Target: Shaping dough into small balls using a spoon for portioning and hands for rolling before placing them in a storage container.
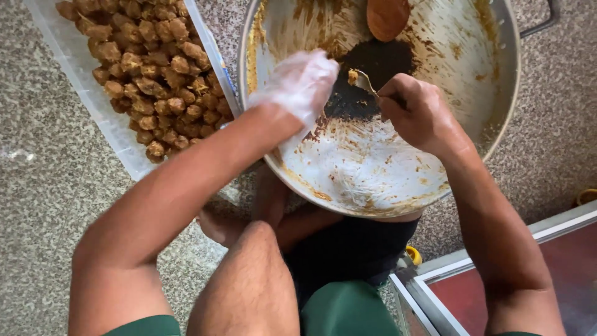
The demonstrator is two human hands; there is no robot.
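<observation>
A large, nearly scraped-out metal bowl (pixel 472 118) smeared with brown paste rests tilted against my legs. My left hand (pixel 301 84) wears a thin clear plastic glove and sits on the bowl's near-left rim, fingers curled inward. My right hand (pixel 416 112) is bare and grips a metal spoon (pixel 362 79) that carries a small lump of the brown mix. The spoon tip is right beside my gloved fingers. A dark patch of leftover mix (pixel 373 68) lies in the bowl's middle. A wooden spoon (pixel 387 17) rests at the bowl's far side.
A clear plastic tray (pixel 109 124) at the left holds several brown formed balls (pixel 155 68). The floor is speckled grey stone (pixel 43 186). A metal-framed red surface (pixel 547 261) stands at the lower right, with a yellow object (pixel 586 196) near the right edge.
</observation>
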